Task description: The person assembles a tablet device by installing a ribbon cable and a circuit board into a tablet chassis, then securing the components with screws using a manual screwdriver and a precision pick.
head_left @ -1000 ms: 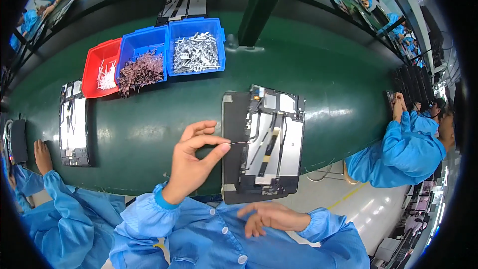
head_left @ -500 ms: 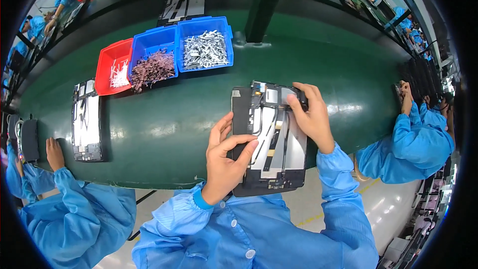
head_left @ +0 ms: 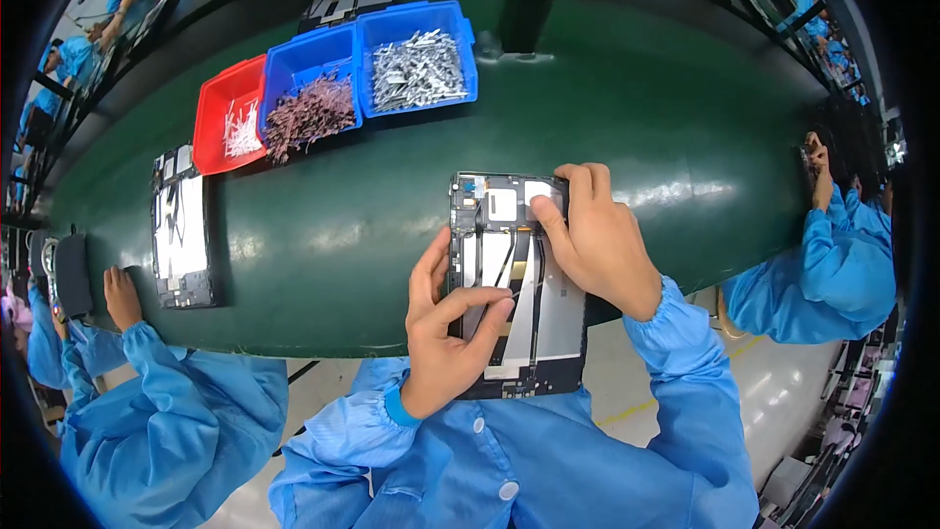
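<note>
An opened tablet point(head_left: 562, 333) with black circuit parts, silvery plates and dark ribbon cables is held at the front edge of the bench. My right hand point(head_left: 599, 240) grips its far right corner, thumb pressed on the top face and fingers over the far edge. Over the tablet's left side, my left hand point(head_left: 455, 323) has thumb and index fingertip pinched together; whatever lies between them is too small to make out. The other fingers of that hand rest along the tablet's left edge.
A red bin point(head_left: 204, 127) holds white strips. Beside it, one blue bin point(head_left: 311, 51) holds brownish small parts, another point(head_left: 411, 18) silvery ones. A second opened tablet point(head_left: 184, 235) lies left on the green bench point(head_left: 323, 245), near a co-worker's hand point(head_left: 122, 299). A dark post point(head_left: 534, 0) stands behind.
The tablet has turned slightly and shifted left under my hands. The dark panel that stuck out past its left side no longer shows. My left hand stays pinched; the whole view has shifted a little.
</note>
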Available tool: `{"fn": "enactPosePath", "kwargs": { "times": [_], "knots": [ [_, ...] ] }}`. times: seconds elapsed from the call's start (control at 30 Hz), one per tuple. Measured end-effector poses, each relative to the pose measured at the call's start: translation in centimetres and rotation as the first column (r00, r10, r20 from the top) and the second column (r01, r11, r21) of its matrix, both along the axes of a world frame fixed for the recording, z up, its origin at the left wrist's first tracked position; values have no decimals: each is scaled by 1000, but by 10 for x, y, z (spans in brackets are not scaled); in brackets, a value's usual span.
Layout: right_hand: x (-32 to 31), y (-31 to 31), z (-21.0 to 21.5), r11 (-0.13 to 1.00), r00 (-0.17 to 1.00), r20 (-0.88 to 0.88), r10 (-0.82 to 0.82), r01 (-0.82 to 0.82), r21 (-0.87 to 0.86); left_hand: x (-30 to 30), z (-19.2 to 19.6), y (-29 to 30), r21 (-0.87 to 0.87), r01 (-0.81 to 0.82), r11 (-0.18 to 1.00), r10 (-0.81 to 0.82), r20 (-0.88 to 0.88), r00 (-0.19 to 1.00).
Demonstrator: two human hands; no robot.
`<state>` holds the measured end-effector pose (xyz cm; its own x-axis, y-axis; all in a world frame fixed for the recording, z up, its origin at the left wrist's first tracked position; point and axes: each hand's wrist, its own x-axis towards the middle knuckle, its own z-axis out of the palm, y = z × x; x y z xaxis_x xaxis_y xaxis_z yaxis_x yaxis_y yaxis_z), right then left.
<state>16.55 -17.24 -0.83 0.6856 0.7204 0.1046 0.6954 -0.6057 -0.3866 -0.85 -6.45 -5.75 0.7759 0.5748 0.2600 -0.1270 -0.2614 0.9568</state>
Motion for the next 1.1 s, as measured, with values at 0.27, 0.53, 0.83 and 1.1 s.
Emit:
{"fn": "enactPosePath", "kwargs": {
  "times": [0.27,0.53,0.83,1.1],
  "knots": [
    [-11,5,8,989,997,20,79,-76,-123,-24,4,7,-7,40,999,-40,-33,999],
    [-32,6,27,853,830,-297,472,-345,391,-37,15,42,-6,-10,1000,9,-90,996],
    [-59,14,-16,755,751,-357,556,-276,594,-30,18,51,319,26,948,-5,-67,998],
    [-55,19,-15,730,809,-261,527,-272,627,-25,19,56,458,15,889,17,-65,998]
  ]
}}
